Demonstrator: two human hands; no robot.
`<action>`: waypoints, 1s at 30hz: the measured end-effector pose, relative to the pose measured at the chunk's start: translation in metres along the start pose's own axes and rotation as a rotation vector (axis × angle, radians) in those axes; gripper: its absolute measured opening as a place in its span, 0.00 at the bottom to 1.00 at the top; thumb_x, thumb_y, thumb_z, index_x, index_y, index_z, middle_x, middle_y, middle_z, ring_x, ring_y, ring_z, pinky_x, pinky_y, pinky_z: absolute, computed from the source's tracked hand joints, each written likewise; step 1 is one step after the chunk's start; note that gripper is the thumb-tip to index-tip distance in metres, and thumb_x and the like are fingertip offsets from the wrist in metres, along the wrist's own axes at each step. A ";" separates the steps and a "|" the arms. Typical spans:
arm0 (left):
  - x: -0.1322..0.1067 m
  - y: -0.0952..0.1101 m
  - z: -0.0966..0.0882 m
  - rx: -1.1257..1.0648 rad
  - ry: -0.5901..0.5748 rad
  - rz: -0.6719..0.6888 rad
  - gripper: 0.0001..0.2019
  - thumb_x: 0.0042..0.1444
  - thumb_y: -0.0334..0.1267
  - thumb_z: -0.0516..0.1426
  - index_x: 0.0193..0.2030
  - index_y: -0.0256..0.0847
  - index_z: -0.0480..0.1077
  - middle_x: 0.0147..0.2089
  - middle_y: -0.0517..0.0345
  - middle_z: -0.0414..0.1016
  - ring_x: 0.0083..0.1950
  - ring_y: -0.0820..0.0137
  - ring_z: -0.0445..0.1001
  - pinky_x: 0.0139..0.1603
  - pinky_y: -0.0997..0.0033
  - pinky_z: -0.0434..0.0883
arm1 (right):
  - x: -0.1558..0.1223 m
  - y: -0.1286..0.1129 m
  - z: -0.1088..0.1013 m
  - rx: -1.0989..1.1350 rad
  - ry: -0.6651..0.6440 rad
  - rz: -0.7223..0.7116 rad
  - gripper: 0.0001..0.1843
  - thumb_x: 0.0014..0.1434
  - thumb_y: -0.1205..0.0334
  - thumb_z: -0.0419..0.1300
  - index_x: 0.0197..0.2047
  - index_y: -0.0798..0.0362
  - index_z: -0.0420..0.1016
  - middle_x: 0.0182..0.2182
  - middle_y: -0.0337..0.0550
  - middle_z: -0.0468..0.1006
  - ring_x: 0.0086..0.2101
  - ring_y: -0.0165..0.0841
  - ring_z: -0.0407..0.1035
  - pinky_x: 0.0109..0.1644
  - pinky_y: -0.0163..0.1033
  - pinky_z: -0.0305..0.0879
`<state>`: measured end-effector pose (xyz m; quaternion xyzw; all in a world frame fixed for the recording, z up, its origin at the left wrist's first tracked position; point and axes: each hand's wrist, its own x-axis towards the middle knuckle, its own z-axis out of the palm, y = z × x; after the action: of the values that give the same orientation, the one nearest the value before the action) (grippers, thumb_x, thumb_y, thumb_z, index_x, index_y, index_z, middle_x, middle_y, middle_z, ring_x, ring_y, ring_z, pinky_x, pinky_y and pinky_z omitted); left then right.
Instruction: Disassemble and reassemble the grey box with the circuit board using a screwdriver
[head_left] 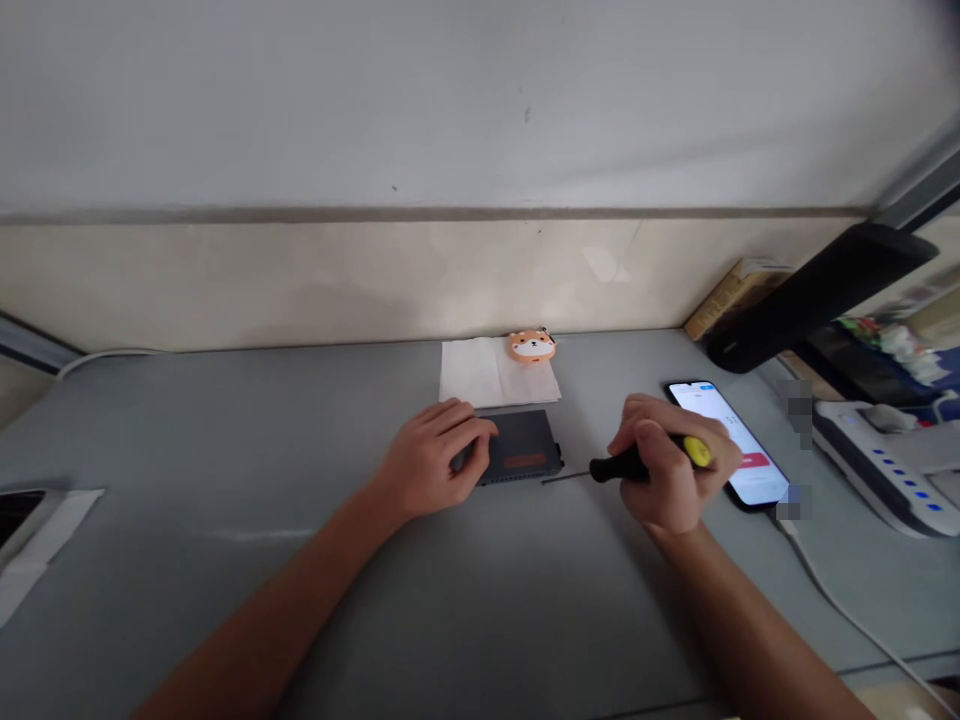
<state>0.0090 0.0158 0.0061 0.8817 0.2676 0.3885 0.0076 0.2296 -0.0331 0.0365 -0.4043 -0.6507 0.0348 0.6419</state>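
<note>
A small dark grey box (521, 447) with a red label on its side lies flat on the grey desk (480, 600). My left hand (435, 460) rests on its left end, fingers curled over the top. My right hand (664, 465) is closed around a screwdriver (637, 465) with a black and yellow handle. The thin shaft points left, and its tip lies close to the box's right side; contact cannot be told.
A white paper sheet (491, 372) and a small orange animal figure (532, 345) lie behind the box. A lit phone (739, 440) with a white cable sits right of my hand. A power strip (881, 465), black lamp (817, 295) and books stand far right.
</note>
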 end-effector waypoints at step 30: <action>-0.001 0.009 -0.002 -0.088 -0.110 0.095 0.13 0.70 0.43 0.54 0.38 0.40 0.75 0.32 0.56 0.75 0.32 0.69 0.73 0.37 0.68 0.73 | 0.001 -0.001 0.021 0.152 0.264 0.493 0.21 0.58 0.61 0.53 0.15 0.50 0.70 0.16 0.38 0.68 0.20 0.29 0.59 0.24 0.38 0.52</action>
<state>0.0115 0.0071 0.0086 0.9121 0.2073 0.3511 0.0426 0.2108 -0.0232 0.0340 -0.5021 -0.4391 0.1855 0.7216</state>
